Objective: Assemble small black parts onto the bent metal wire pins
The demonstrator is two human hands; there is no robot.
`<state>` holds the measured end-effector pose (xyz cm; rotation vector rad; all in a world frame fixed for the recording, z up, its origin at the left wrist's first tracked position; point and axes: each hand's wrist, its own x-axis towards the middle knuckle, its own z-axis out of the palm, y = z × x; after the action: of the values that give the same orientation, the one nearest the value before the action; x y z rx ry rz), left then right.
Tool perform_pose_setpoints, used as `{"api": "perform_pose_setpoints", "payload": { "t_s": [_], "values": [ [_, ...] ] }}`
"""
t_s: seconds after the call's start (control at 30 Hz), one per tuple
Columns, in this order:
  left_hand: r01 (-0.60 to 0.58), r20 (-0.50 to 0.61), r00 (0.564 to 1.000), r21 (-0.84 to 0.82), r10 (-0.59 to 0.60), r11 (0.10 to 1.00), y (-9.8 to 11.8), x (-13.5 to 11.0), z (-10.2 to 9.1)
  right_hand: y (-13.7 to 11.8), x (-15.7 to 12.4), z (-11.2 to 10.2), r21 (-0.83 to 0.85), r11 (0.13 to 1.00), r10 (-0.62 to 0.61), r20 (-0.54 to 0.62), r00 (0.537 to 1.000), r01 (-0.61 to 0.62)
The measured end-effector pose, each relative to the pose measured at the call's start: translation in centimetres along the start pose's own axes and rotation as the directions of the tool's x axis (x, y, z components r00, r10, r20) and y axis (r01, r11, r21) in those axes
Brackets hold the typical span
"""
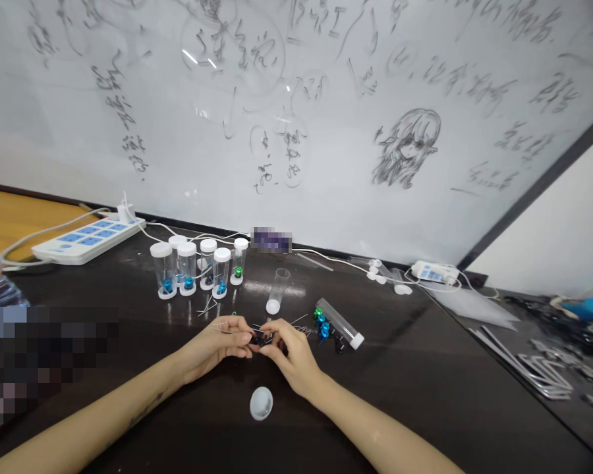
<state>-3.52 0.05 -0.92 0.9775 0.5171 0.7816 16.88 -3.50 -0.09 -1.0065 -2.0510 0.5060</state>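
Observation:
My left hand (222, 342) and my right hand (291, 355) meet over the dark table, fingers closed on a cluster of small black parts (261, 340) between them. The exact kind of these parts is too small to tell. A thin pale strand shows along the left fingers. Just beyond the hands stands a clear tube (279, 283) with a white base. To the right of my right hand, a clear tube with a white cap (356, 341) lies beside blue metallic pieces (324, 329), a green piece (319, 313) and small black bits (339, 343). A small white round dish or lid (261, 403) lies nearer me.
Several capped clear tubes (186, 266) with blue or green pieces stand back left. Behind them are a power strip (89, 240) and white cables. Bent metal rods (528, 368) lie far right, near clear plastic bags (477, 307). A whiteboard (326, 131) borders the table's back.

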Motion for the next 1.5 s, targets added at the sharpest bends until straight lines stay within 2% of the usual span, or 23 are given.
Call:
{"api": "perform_pose_setpoints", "payload": {
  "t_s": [0.23,0.43,0.63,0.83,1.03,1.23,1.5],
  "values": [
    [0.008,-0.014,1.0,0.01,-0.008,1.0,-0.05,-0.04,-0.03,-0.02,0.17,-0.04,-0.052,0.997,0.062,0.016,0.998,-0.061],
    [-0.013,-0.046,0.999,-0.004,0.013,1.0,0.01,-0.01,0.01,0.08,0.02,0.24,-0.015,1.0,-0.026,-0.04,0.999,0.026],
    [0.018,-0.015,1.0,0.0,-0.018,1.0,0.08,-0.02,0.02,-0.1,0.06,0.04,-0.074,0.997,0.02,0.01,1.0,-0.02],
    [-0.01,-0.038,0.999,-0.005,0.01,1.0,-0.15,0.07,-0.22,-0.32,0.08,0.08,-0.023,0.999,-0.046,-0.035,0.998,0.045],
    [0.006,-0.009,1.0,-0.001,-0.006,1.0,-0.06,0.05,-0.12,-0.1,-0.02,0.1,-0.074,0.997,0.0,0.014,1.0,0.001],
    [-0.009,-0.037,0.999,0.005,0.009,1.0,-0.01,0.15,-0.09,0.09,-0.06,0.27,-0.025,0.998,-0.051,-0.035,0.998,0.05],
    [0.016,-0.003,1.0,0.0,-0.016,1.0,0.0,-0.12,0.04,-0.29,0.1,0.01,-0.074,0.997,0.006,0.021,1.0,-0.005]
  ]
}}
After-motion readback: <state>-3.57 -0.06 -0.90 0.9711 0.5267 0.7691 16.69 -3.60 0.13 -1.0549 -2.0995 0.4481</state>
